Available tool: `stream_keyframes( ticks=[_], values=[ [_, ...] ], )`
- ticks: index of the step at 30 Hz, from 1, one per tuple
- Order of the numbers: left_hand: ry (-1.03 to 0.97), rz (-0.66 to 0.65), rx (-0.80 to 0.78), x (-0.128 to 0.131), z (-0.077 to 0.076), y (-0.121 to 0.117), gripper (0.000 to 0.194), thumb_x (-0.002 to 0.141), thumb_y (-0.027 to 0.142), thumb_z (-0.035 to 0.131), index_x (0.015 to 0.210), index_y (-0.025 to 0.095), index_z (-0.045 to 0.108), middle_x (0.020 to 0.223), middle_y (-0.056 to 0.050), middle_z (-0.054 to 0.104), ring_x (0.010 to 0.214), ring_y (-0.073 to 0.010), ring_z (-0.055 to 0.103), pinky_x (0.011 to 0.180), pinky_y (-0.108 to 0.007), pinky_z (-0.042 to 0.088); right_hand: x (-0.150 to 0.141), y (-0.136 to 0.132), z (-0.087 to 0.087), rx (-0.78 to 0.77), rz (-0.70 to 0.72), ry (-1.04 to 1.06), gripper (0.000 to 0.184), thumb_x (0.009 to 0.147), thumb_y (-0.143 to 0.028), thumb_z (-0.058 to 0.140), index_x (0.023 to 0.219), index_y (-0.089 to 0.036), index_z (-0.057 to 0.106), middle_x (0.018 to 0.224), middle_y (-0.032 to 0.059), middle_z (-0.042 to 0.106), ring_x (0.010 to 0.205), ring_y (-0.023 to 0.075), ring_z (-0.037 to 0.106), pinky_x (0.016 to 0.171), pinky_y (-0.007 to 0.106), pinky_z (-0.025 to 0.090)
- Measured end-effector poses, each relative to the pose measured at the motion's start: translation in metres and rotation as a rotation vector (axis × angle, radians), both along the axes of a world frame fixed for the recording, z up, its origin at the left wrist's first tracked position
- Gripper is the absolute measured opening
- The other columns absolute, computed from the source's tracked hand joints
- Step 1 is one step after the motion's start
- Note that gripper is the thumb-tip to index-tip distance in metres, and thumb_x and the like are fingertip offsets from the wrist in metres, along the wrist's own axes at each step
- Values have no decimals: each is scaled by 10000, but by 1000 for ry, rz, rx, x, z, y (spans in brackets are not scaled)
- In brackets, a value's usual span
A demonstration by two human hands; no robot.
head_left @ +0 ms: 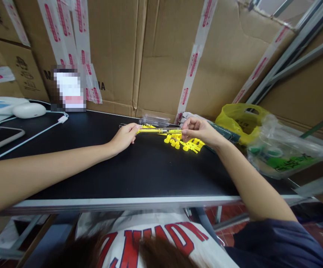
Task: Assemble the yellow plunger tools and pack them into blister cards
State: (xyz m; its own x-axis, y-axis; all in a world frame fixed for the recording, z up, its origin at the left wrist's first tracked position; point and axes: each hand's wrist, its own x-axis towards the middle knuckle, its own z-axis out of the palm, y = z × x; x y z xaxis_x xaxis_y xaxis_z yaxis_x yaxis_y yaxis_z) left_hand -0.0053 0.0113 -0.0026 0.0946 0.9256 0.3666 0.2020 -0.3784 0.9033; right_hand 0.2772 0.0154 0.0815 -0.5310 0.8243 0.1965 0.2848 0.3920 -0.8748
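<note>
A slim yellow and clear tube (161,130) is held level above the table between my two hands. My left hand (125,137) pinches its yellow left end between thumb and fingers. At the clear right end, the fingertips of my right hand (198,131) are closed on it. Small yellow plastic parts (175,142), some like round caps and some like thin prongs, lie loose on the table under and beside my right hand. Behind the tube lie several clear tubes (155,120), partly hidden by it.
The black table (116,178) backs onto large cardboard boxes (161,59). At the left are a phone (2,139), a white rounded device (29,110) and a white cable (29,139). A yellow bag (241,119) and a clear plastic bag (287,152) crowd the right side.
</note>
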Motion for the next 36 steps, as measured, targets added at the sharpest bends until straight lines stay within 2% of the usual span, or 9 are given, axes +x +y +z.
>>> stream_keyframes(
  ticks=[8, 20, 26, 30, 36],
  values=[
    [-10, 6, 10, -2, -3, 3, 239, 887, 355, 445, 828, 153, 557, 545, 64, 388, 476, -89, 421, 500, -224, 365, 4, 4, -1, 3, 30, 40, 359, 696, -332, 808, 893, -167, 556, 762, 37, 723, 684, 156, 714, 643, 282, 599],
    [-23, -31, 17, -2, -4, 1, 274, 876, 405, 482, 782, 159, 557, 552, 63, 388, 471, -84, 412, 485, -216, 371, 3, 9, -8, -3, -46, 59, 336, 675, -364, 819, 842, -160, 611, 713, 36, 728, 618, 138, 704, 621, 258, 599],
    [149, -86, 46, -3, -6, 3, 365, 818, 482, 573, 953, 152, 652, 571, 52, 428, 479, -92, 421, 459, -212, 372, 6, 13, -10, -25, -30, 90, 360, 691, -375, 804, 887, -167, 586, 719, 25, 724, 624, 128, 696, 624, 256, 593],
    [250, -68, 83, -4, -10, 8, 370, 820, 503, 570, 925, 162, 667, 604, 28, 499, 488, -99, 449, 473, -216, 391, 4, 9, -6, -29, -35, 89, 367, 703, -360, 793, 905, -176, 548, 717, 17, 720, 618, 127, 688, 613, 259, 584],
    [277, -86, 98, -5, -12, 8, 385, 842, 513, 535, 964, 168, 656, 686, 6, 560, 500, -101, 449, 492, -220, 379, 2, 5, -3, -27, -53, 74, 358, 729, -349, 759, 926, -187, 508, 712, 15, 717, 565, 122, 664, 569, 255, 555]
  ],
)
